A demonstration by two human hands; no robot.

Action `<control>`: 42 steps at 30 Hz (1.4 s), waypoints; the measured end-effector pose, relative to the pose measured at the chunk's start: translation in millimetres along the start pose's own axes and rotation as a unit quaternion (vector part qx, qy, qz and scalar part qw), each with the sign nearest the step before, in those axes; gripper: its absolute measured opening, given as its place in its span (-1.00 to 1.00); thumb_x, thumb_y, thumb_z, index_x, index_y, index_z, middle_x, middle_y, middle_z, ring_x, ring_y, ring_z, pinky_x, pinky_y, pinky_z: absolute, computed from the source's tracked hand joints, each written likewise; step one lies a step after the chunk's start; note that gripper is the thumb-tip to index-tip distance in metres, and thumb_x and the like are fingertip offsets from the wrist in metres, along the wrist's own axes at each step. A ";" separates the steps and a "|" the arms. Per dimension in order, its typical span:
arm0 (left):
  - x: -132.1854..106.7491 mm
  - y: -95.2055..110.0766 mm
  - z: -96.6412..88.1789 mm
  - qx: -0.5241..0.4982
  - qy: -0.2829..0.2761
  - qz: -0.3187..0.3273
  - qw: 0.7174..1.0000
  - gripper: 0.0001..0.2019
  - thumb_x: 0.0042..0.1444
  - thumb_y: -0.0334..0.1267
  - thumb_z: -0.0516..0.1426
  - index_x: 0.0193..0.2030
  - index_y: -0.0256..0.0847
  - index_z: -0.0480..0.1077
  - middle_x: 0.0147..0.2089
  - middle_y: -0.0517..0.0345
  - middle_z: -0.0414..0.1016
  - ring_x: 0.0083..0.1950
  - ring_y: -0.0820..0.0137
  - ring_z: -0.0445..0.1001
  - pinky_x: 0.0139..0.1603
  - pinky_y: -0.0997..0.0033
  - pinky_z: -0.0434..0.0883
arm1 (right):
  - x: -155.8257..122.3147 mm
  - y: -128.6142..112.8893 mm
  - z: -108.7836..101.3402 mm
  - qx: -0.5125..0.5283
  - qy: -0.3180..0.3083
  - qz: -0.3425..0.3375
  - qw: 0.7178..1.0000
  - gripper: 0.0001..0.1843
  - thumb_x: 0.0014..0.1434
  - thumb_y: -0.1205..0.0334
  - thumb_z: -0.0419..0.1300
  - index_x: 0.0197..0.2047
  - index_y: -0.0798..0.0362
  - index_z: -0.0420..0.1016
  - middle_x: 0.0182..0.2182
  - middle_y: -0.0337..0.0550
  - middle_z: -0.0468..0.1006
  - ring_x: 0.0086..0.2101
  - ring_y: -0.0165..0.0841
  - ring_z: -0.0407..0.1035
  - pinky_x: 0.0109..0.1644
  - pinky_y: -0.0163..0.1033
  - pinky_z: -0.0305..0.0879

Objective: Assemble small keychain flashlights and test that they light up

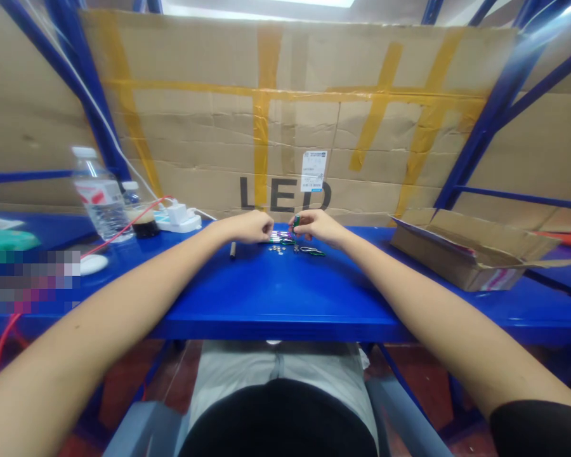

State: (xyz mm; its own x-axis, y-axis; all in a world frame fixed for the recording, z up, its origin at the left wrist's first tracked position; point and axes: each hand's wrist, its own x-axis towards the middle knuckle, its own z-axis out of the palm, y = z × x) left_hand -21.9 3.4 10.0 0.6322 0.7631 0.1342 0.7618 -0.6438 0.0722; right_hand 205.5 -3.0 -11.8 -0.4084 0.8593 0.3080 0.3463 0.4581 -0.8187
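"Saw any risk in the head view?"

"Saw a small green piece (296,221) pinched in the right hand (317,227), over the far side of the smooth blue table (285,289); if gripped loosely, seemed likely to slip among loose silvery bits (280,248)."

"And the left hand (250,226)?"

"Looked curled (couldn't tell around what), near a stubby dark cylinder (233,251); noted creased cardboard (195,146) beyond."

Left of the open box (431,257), the near tabletop (285,295) offers passage; farther back, metal parts (280,248) and the cardboard panel (209,139) obstruct.
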 end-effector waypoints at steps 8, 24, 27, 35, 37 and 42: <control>1.1 5.0 10.5 -0.016 -0.085 -0.055 0.995 -0.71 0.03 -0.05 0.20 -0.23 -0.22 0.53 -0.29 0.04 0.59 -0.32 0.32 0.49 -0.34 0.38 0.29 | 5.8 8.1 -0.6 -0.083 -0.001 -0.013 0.996 -0.79 -0.02 0.45 0.29 -0.25 0.13 0.61 -0.42 -0.19 0.55 -0.48 -0.45 0.34 -0.42 -0.32 0.24; 0.0 2.4 4.6 -0.088 -0.114 -0.019 0.989 -0.89 -0.18 -0.35 0.21 -0.42 -0.21 0.50 -0.51 0.18 0.50 -0.46 0.39 0.43 -0.44 0.44 0.27 | 4.4 13.3 0.9 -0.093 -0.006 -0.029 0.995 -0.86 -0.01 0.41 0.28 -0.30 0.12 0.59 -0.33 -0.11 0.62 -0.32 -0.33 0.46 -0.20 -0.23 0.39; 1.5 6.7 4.8 -0.067 -0.121 -0.025 0.990 -0.90 -0.20 -0.37 0.20 -0.46 -0.21 0.49 -0.50 0.17 0.51 -0.46 0.37 0.44 -0.42 0.41 0.29 | 5.7 16.5 -0.5 -0.103 -0.003 -0.043 0.994 -0.85 0.00 0.40 0.29 -0.29 0.11 0.60 -0.30 -0.09 0.64 -0.28 -0.30 0.48 -0.16 -0.21 0.40; 10.6 -14.1 -11.0 -0.085 -0.043 0.070 0.993 -0.78 -0.14 -0.38 0.17 -0.28 -0.19 0.51 -0.35 0.16 0.55 -0.33 0.37 0.47 -0.31 0.39 0.32 | -2.1 4.8 4.1 -0.110 0.010 -0.021 0.994 -0.83 0.04 0.41 0.25 -0.26 0.12 0.61 -0.30 -0.09 0.63 -0.30 -0.30 0.47 -0.16 -0.19 0.37; 16.8 -20.5 -13.6 -0.104 -0.004 0.098 0.990 -0.78 -0.12 -0.38 0.18 -0.25 -0.21 0.50 -0.30 0.14 0.55 -0.30 0.37 0.47 -0.28 0.39 0.33 | -3.4 1.7 6.1 -0.138 0.030 -0.027 0.990 -0.86 0.04 0.40 0.26 -0.29 0.10 0.61 -0.30 -0.09 0.63 -0.29 -0.28 0.47 -0.16 -0.19 0.36; 23.5 -23.4 1.8 -0.132 0.099 0.164 0.973 -0.83 0.00 -0.39 0.15 -0.24 -0.24 0.50 -0.28 0.09 0.53 -0.28 0.39 0.46 -0.24 0.38 0.35 | -1.5 2.5 1.3 -0.243 0.062 -0.022 0.968 -0.81 0.06 0.37 0.22 -0.24 0.07 0.62 -0.33 -0.12 0.63 -0.33 -0.27 0.45 -0.20 -0.18 0.34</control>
State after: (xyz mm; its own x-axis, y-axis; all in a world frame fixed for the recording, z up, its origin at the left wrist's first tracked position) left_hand -24.5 36.6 9.6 0.7751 0.5055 0.3791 0.4451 -0.8626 0.2403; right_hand 205.9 -3.4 -15.0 -0.3380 0.8429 0.4186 0.6997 0.5226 -0.4872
